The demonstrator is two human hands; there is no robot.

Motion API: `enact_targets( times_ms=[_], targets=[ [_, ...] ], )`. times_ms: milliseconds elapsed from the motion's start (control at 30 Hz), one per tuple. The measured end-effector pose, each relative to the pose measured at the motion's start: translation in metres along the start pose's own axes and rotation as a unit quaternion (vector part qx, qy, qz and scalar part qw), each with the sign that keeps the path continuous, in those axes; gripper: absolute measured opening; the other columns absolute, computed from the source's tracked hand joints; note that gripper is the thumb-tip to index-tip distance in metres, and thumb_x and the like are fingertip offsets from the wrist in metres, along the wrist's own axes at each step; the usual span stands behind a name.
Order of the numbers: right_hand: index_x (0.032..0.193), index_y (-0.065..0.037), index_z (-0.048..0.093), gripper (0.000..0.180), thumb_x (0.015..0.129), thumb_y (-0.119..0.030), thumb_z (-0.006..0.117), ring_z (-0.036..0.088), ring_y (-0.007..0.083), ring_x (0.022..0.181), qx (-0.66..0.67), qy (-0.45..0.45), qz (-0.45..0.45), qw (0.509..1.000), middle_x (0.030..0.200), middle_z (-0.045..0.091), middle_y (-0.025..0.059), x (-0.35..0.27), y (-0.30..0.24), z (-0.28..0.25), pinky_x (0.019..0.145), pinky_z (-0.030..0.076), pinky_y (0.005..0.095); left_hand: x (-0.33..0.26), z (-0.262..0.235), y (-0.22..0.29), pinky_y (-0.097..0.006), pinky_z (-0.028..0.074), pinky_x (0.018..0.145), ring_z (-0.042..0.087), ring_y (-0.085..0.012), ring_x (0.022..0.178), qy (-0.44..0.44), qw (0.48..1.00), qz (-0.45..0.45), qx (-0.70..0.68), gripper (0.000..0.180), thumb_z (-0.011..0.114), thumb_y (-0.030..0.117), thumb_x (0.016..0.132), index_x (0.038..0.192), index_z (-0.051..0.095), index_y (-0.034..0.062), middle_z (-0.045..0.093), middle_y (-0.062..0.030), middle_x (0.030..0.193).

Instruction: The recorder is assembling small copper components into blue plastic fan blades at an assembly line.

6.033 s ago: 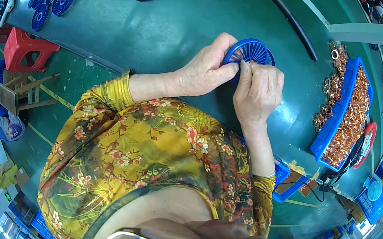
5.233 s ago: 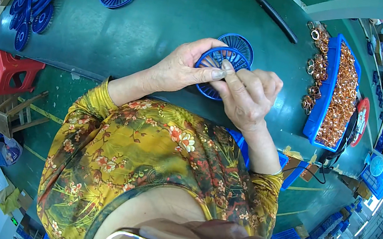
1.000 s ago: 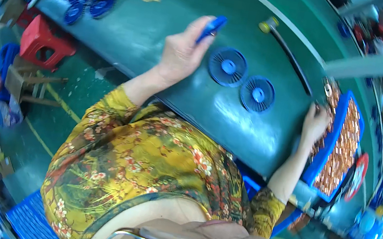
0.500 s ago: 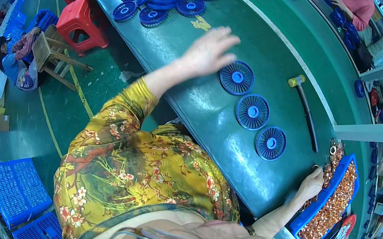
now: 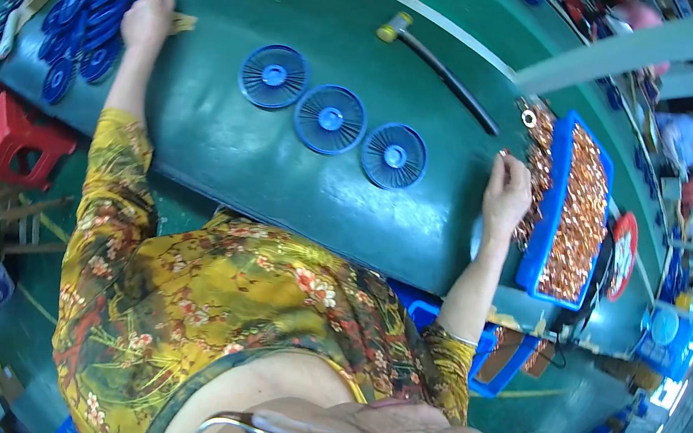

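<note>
My left hand point(image 5: 147, 17) reaches far left and rests on a heap of blue round slotted discs point(image 5: 91, 26); its fingers lie over the top discs, and whether they grip one is hidden. Three more blue discs point(image 5: 330, 119) lie flat in a row on the green table point(image 5: 221, 151). My right hand point(image 5: 506, 192) is at the right, its fingers curled and pinching a copper ring point(image 5: 502, 154) among the loose copper rings point(image 5: 539, 156) beside a blue tray point(image 5: 544, 248) full of them.
A black-handled mallet point(image 5: 446, 74) with a yellow head lies at the back of the table. A red stool point(image 5: 22, 147) stands on the floor at the left. A red round object point(image 5: 623, 256) sits right of the tray. Other people are at the far right.
My left hand has put a disc down, making a row of three, and stretched out to the heap of discs. My right hand has stayed at the copper rings.
</note>
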State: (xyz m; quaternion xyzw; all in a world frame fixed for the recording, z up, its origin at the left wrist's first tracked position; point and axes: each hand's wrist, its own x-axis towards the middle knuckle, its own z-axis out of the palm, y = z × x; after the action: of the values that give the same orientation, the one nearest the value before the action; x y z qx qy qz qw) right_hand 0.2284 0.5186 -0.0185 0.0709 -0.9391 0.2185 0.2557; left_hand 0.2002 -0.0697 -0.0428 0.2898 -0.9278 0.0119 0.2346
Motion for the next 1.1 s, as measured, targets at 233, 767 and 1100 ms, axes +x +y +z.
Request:
enact_targets(
  times_ms=[233, 767, 1100],
  targets=[
    [0.088, -0.003, 0.065, 0.014, 0.077, -0.004, 0.073, 0.059, 0.0229, 0.075, 0.092, 0.121, -0.128, 0.980, 0.087, 0.062, 0.0097, -0.017, -0.057, -0.013, 0.064, 0.048, 0.0330, -0.045, -0.044, 0.037, -0.041, 0.052, 0.066, 0.067, -0.0331, 0.075, 0.115, 0.964, 0.010, -0.240, 0.024, 0.063, 0.028, 0.085, 0.099, 0.066, 0.0095, 0.068, -0.0151, 0.083],
    [0.081, -0.008, 0.065, 0.024, 0.063, -0.005, 0.080, 0.059, 0.0209, 0.069, 0.185, 0.101, -0.297, 0.931, 0.079, 0.060, 0.0041, -0.030, -0.146, 0.001, 0.059, 0.049, 0.0317, -0.208, -0.123, 0.192, -0.027, 0.044, 0.068, 0.047, -0.0093, 0.075, -0.228, 0.658, 0.093, -0.711, 0.023, 0.049, 0.026, 0.099, 0.101, 0.046, 0.0029, 0.049, -0.0035, 0.083],
    [0.088, -0.007, 0.059, 0.020, 0.072, -0.005, 0.072, 0.056, 0.0247, 0.074, 0.141, 0.001, -0.235, 0.962, 0.083, 0.059, 0.0068, -0.036, -0.157, 0.011, 0.064, 0.047, 0.0344, -0.221, -0.125, 0.193, -0.032, 0.045, 0.060, 0.052, -0.0150, 0.065, -0.226, 0.677, 0.131, -0.688, 0.020, 0.052, 0.015, 0.094, 0.106, 0.042, 0.0021, 0.053, -0.0076, 0.076]
  ],
)
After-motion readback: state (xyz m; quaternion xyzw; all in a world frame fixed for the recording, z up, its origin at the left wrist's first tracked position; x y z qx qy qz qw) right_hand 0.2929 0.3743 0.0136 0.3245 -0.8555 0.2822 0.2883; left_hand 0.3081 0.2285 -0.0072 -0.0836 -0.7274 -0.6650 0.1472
